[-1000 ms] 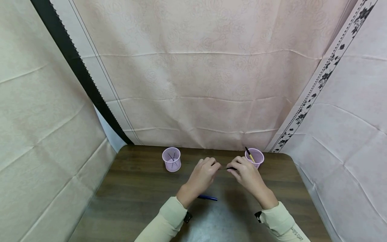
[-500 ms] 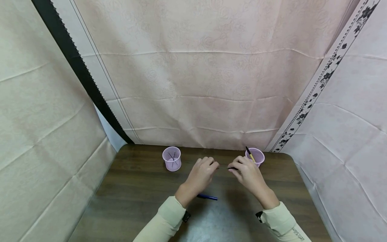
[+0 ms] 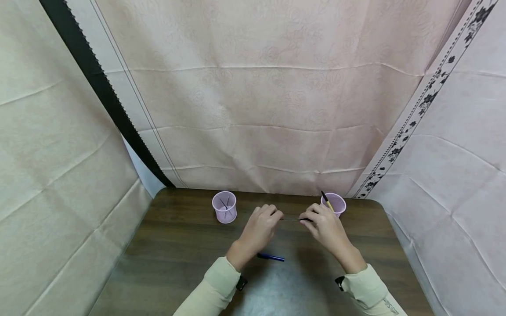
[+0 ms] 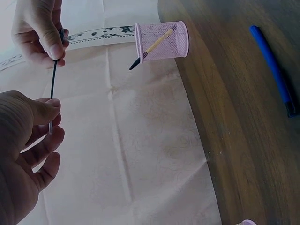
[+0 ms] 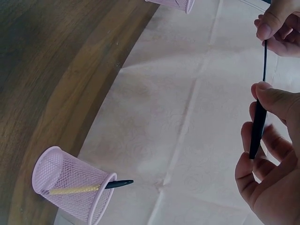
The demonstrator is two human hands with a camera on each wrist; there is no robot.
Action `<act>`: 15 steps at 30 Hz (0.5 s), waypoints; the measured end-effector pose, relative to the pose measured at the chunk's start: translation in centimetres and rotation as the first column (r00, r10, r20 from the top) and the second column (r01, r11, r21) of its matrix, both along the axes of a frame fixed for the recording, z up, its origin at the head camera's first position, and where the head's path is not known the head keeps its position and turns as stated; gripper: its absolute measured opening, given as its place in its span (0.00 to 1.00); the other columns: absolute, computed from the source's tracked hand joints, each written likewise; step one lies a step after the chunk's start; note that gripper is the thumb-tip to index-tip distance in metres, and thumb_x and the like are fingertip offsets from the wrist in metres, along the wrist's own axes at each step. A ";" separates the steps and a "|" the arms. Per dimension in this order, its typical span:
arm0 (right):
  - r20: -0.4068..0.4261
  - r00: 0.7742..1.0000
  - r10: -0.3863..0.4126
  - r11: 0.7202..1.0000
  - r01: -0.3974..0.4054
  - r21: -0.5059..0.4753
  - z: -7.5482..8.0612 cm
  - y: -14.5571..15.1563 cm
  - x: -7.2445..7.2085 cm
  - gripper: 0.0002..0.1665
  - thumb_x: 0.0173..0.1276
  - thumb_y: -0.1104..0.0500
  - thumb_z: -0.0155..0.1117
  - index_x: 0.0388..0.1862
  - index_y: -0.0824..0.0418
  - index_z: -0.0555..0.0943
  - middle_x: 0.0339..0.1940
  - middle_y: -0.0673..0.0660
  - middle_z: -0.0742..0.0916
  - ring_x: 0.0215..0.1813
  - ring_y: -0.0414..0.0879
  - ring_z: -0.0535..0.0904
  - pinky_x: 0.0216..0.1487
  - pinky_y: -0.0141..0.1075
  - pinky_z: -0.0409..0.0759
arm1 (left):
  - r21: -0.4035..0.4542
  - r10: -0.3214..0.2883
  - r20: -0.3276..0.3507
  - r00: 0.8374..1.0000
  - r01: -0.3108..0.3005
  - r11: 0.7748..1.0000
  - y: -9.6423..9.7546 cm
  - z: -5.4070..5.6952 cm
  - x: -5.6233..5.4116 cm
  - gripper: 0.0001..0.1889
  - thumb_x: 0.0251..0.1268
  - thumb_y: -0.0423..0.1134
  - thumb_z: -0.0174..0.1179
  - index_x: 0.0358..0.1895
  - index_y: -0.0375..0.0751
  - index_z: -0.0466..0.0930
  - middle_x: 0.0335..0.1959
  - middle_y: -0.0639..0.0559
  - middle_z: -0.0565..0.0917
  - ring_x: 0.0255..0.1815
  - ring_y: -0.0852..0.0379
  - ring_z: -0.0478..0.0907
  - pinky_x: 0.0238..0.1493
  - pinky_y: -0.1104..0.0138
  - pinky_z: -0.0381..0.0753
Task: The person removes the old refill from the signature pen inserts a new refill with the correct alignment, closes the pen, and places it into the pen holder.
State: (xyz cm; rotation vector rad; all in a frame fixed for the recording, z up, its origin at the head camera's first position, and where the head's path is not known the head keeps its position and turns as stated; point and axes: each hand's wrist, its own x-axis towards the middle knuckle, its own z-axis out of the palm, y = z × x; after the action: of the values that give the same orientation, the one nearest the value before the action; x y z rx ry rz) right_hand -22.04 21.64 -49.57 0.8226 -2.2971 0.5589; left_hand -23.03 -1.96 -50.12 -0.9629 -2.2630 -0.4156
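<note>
My left hand pinches one end of a thin dark pen refill between thumb and fingers; a pale tip sticks out below the thumb in the left wrist view. Opposite it, my right hand grips a black tapered pen piece by thumb and fingertips. The refill spans the gap between both hands, in line with the black piece. Whether its far end sits inside that piece is hidden by the right fingers. Both hands are held above the table.
A pink mesh cup with several thin dark sticks stands back left. Behind my right hand is another mesh cup holding a yellow-and-black pen piece. A blue pen part lies on the wooden table. Cloth hangs around.
My left hand has drawn slightly to the left, away from the right hand, so more of the refill shows between them. The right hand has barely moved.
</note>
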 end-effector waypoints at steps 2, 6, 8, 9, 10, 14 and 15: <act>0.005 1.000 -0.008 1.000 0.008 0.004 0.0 0.1 0.0 0.09 0.54 0.65 0.81 0.32 0.55 0.89 0.33 0.50 0.85 0.37 0.45 0.80 0.42 0.44 0.78 | -0.003 0.009 0.001 1.000 -0.009 1.000 -0.1 -0.1 0.0 0.10 0.60 0.28 0.70 0.38 0.48 0.85 0.33 0.56 0.81 0.36 0.57 0.78 0.34 0.66 0.72; 0.022 1.000 -0.010 1.000 0.010 0.007 0.0 0.3 0.0 0.07 0.57 0.63 0.80 0.34 0.55 0.89 0.34 0.50 0.85 0.38 0.46 0.80 0.44 0.45 0.78 | -0.006 0.015 0.021 1.000 -0.015 1.000 -0.4 -0.1 -0.1 0.10 0.61 0.27 0.69 0.39 0.47 0.85 0.34 0.56 0.82 0.37 0.56 0.79 0.35 0.66 0.73; 0.028 1.000 -0.007 1.000 0.007 0.006 0.0 0.4 0.0 0.05 0.60 0.61 0.79 0.34 0.56 0.89 0.34 0.50 0.85 0.38 0.46 0.80 0.44 0.46 0.78 | -0.002 0.014 0.032 0.999 -0.014 1.000 -0.5 -0.2 -0.1 0.10 0.60 0.27 0.69 0.39 0.47 0.85 0.35 0.55 0.82 0.37 0.56 0.79 0.35 0.65 0.73; 0.028 1.000 -0.002 1.000 0.002 0.003 0.0 0.4 0.0 0.04 0.61 0.60 0.78 0.34 0.56 0.89 0.34 0.50 0.85 0.38 0.46 0.80 0.44 0.46 0.78 | 0.005 0.010 0.038 0.999 -0.010 1.000 -0.6 -0.2 -0.1 0.10 0.60 0.27 0.69 0.39 0.47 0.85 0.35 0.55 0.82 0.38 0.56 0.79 0.35 0.65 0.73; 0.028 1.000 -0.001 1.000 0.000 0.004 0.0 0.4 0.0 0.03 0.62 0.59 0.77 0.34 0.56 0.89 0.34 0.50 0.85 0.38 0.46 0.80 0.45 0.46 0.78 | 0.013 0.005 0.041 0.999 -0.006 1.000 -0.7 -0.2 -0.1 0.10 0.59 0.27 0.69 0.39 0.46 0.85 0.35 0.55 0.82 0.38 0.56 0.79 0.36 0.65 0.73; 0.020 1.000 0.006 1.000 -0.006 0.000 -0.1 0.5 0.0 0.04 0.60 0.61 0.78 0.33 0.55 0.89 0.34 0.50 0.85 0.38 0.46 0.81 0.45 0.47 0.78 | 0.043 0.001 0.027 1.000 -0.002 0.999 -0.9 -0.3 -0.1 0.08 0.59 0.30 0.71 0.37 0.46 0.84 0.33 0.55 0.82 0.37 0.55 0.79 0.35 0.64 0.72; 0.018 1.000 0.004 1.000 -0.004 -0.001 -0.1 0.5 0.0 0.05 0.59 0.62 0.79 0.33 0.55 0.89 0.34 0.50 0.85 0.38 0.46 0.81 0.45 0.47 0.78 | 0.049 0.003 0.021 1.000 -0.004 0.999 -1.0 -0.3 -0.1 0.08 0.60 0.31 0.72 0.37 0.46 0.83 0.33 0.56 0.81 0.37 0.55 0.79 0.35 0.64 0.71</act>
State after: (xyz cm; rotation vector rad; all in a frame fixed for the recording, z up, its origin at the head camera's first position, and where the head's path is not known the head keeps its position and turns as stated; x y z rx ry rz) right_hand -22.02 22.14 -49.63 0.8254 -2.3119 0.5710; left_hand -23.17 -2.93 -50.44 -0.9334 -2.2625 -0.4793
